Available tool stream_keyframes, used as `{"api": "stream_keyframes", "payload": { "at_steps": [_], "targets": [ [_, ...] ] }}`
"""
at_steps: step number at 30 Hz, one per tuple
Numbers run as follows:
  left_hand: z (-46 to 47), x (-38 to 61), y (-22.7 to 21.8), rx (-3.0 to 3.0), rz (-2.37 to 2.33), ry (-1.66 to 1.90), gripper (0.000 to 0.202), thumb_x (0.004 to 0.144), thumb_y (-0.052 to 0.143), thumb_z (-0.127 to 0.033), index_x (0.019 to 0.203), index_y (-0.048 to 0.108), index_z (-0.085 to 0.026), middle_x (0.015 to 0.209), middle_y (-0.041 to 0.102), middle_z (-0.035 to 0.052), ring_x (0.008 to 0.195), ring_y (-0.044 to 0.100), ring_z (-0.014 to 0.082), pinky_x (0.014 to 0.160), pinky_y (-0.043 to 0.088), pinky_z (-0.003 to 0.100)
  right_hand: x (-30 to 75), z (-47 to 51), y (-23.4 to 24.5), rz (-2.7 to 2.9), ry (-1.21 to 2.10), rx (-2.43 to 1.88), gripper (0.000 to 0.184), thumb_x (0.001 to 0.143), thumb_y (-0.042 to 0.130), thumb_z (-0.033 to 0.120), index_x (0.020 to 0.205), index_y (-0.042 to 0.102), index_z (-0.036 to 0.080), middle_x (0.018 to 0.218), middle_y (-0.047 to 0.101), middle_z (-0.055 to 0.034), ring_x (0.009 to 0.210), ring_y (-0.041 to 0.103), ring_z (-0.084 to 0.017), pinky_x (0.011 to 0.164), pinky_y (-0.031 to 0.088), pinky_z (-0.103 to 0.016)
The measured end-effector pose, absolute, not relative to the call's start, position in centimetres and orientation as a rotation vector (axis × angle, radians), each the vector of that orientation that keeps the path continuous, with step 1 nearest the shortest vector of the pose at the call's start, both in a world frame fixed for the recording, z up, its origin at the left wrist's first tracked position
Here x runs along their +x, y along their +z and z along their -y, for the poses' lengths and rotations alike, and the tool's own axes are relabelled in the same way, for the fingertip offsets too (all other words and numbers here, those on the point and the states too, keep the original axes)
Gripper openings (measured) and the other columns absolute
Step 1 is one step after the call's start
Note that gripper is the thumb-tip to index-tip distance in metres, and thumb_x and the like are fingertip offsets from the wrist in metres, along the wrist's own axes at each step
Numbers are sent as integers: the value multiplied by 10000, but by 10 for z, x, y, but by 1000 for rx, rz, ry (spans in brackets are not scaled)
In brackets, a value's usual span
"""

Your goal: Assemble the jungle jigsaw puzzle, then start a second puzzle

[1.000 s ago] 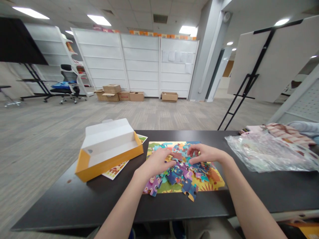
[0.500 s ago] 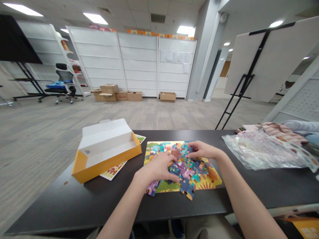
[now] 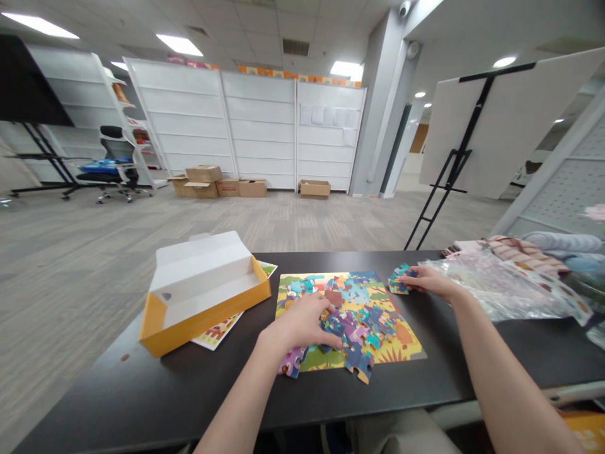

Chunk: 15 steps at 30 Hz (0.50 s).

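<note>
The right hand (image 3: 431, 283) rests near the far edge of the table (image 3: 454, 359), just beyond the right edge of the printed puzzle board (image 3: 401, 340). Its fingers curl closed on a small clump of blue-green jigsaw pieces (image 3: 399, 279), though they partly hide how many. The left hand (image 3: 300, 325) lies on a loose heap of jigsaw pieces (image 3: 354, 337) at the board's near edge, fingers pressed together and pointing right. The cardboard pieces look light, stiff and thin, best taken by their edges. The board's long axis runs across the table, between a yellow box tray (image 3: 203, 321) and a crumpled plastic bag (image 3: 491, 290).
</note>
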<state>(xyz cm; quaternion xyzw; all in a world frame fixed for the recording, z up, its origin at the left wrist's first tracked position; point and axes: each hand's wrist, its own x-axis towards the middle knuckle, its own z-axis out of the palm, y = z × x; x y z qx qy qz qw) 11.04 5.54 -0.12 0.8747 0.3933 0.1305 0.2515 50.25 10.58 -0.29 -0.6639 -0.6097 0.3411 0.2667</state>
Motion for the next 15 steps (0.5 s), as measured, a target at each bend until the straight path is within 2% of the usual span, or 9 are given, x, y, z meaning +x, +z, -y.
{"api": "stream_keyframes", "payload": {
  "at_steps": [5, 10, 15],
  "targets": [
    [-57, 110, -3, 2361, -1056, 365, 590, 637, 842, -581, 1085, 697, -226, 1212, 641, 95, 1151, 579, 311, 966, 459, 394, 515, -106, -10, 1637, 813, -1769, 524, 633, 764, 653, 784, 683, 158, 718, 664, -58, 640, 555, -167, 515, 393, -277],
    [-57, 111, 0, 2370, -1068, 338, 578, 646, 840, -561, 1103, 701, -236, 1202, 643, 83, 1155, 573, 314, 986, 443, 397, 521, -102, -9, 1526, 739, -1776, 500, 673, 743, 648, 774, 631, 171, 608, 557, -11, 557, 487, -139, 473, 346, -268],
    [-56, 112, 3, 2372, -1096, 304, 582, 655, 822, -582, 1103, 695, -233, 1202, 641, 89, 1151, 569, 317, 981, 441, 395, 535, -99, -10, 1477, 723, -1876, 457, 674, 737, 624, 783, 637, 192, 595, 566, 4, 554, 511, -140, 467, 361, -251]
  ]
}}
